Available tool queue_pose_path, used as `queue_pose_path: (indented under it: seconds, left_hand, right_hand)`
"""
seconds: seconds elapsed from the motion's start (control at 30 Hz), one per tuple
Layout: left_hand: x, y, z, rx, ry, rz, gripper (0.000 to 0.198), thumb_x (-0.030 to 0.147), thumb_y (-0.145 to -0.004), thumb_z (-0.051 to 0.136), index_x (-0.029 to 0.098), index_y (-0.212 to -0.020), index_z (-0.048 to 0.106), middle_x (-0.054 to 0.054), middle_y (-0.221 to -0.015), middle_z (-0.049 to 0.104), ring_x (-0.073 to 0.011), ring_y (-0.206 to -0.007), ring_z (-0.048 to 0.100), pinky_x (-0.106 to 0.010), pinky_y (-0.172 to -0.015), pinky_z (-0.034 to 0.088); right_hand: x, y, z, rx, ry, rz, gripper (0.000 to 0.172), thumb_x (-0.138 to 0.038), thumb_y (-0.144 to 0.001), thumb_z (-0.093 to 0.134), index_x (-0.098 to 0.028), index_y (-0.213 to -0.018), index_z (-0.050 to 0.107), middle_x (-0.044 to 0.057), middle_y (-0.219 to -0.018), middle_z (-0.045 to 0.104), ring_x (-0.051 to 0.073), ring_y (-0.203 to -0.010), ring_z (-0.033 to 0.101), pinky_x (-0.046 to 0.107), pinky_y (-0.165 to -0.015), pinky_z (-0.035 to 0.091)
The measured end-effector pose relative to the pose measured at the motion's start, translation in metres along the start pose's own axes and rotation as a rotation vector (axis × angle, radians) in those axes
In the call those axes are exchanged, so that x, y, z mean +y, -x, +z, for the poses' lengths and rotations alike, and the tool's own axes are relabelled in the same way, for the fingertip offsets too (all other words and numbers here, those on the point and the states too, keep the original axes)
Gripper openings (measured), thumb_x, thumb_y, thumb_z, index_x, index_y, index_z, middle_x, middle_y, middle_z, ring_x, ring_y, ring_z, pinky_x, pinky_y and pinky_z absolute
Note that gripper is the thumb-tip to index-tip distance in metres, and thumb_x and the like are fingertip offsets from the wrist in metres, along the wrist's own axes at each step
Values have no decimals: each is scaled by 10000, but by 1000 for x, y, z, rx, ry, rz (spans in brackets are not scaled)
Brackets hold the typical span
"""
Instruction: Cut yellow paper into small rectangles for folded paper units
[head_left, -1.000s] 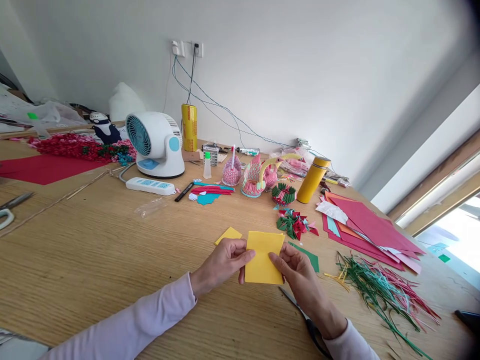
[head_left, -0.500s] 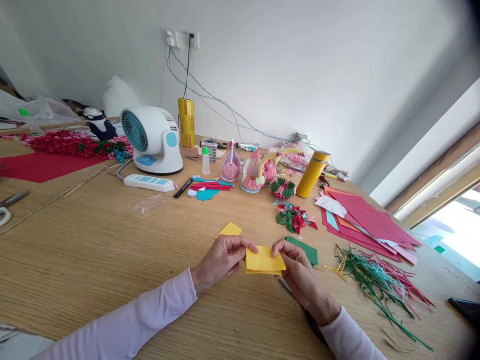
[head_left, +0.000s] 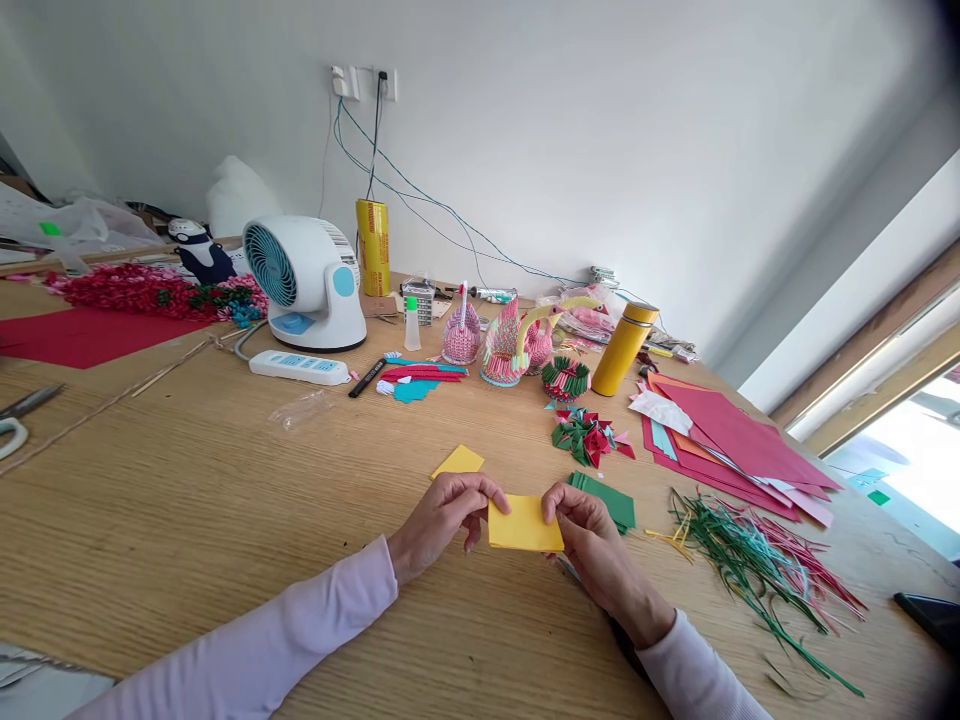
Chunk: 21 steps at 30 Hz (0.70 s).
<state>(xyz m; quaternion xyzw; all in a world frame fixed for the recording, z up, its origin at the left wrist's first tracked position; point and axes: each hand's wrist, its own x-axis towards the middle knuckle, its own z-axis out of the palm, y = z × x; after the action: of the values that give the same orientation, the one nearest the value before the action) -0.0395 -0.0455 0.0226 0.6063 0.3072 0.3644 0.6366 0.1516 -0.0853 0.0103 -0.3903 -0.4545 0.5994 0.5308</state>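
A small stack of yellow paper (head_left: pixel 525 525) is held level above the table between my two hands. My left hand (head_left: pixel 448 515) pinches its left edge, forefinger and thumb at the upper left corner. At the other side my right hand (head_left: pixel 592 535) grips the right edge, thumb on top and fingers underneath. Another yellow paper piece (head_left: pixel 459 460) lies just behind my left hand. Beyond my right hand rests a pile of green paper rectangles (head_left: pixel 606 500). A dark, blade-like tool (head_left: pixel 571 572) is mostly hidden beneath my right forearm.
Cut paper strips (head_left: pixel 757 560) and red sheets (head_left: pixel 735 430) lie to the right. Folded green and red pieces (head_left: pixel 589 437), paper swans (head_left: pixel 504 345) and a yellow flask (head_left: pixel 625 350) stand farther back. A fan (head_left: pixel 307 280), power strip (head_left: pixel 298 367) and scissors (head_left: pixel 15 425) are at left.
The yellow stack has shifted slightly left, and its lower edges now sit closer together. My right hand has moved a little left with it; both hands still hold the paper.
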Motion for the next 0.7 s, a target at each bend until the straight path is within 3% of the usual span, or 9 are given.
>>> queue_pose_path:
  seconds: [0.27, 0.4, 0.53, 0.7]
  left_hand:
    - [-2, 1, 2, -37, -22, -21, 267, 362, -855, 474, 128, -799, 588, 17, -577, 528, -70, -438, 485, -156, -388, 327]
    - [-3, 1, 2, -104, 32, -43, 260, 393, -896, 437, 157, -955, 531, -20, -686, 614, -129, -565, 625, -149, -395, 331]
    - [-3, 2, 2, -195, 117, -32, 382, 476, -922, 363, 184, -1158, 437, -55, -831, 640, -161, -640, 672, -154, -390, 325]
    - [0, 1, 4, -255, 57, -14, 487, 508, -872, 479, 177, -1227, 439, -95, -953, 649, -159, -636, 679, -159, -372, 309]
  right_hand:
    - [3, -1, -3, -23, 3, -6, 204, -350, -773, 691, -190, -684, 600, -34, -571, 561, 86, -469, 478, 163, -391, 378]
    - [2, -1, -3, -7, -13, 2, 210, -373, -769, 698, -190, -715, 610, -23, -606, 593, 94, -491, 511, 162, -390, 396]
    - [1, -1, -3, 25, -38, 23, 213, -367, -750, 717, -190, -829, 628, -13, -683, 618, 91, -505, 526, 152, -377, 405]
    - [1, -2, -2, 31, -66, 36, 278, -365, -739, 726, -188, -926, 620, 5, -748, 634, 107, -547, 546, 148, -365, 406]
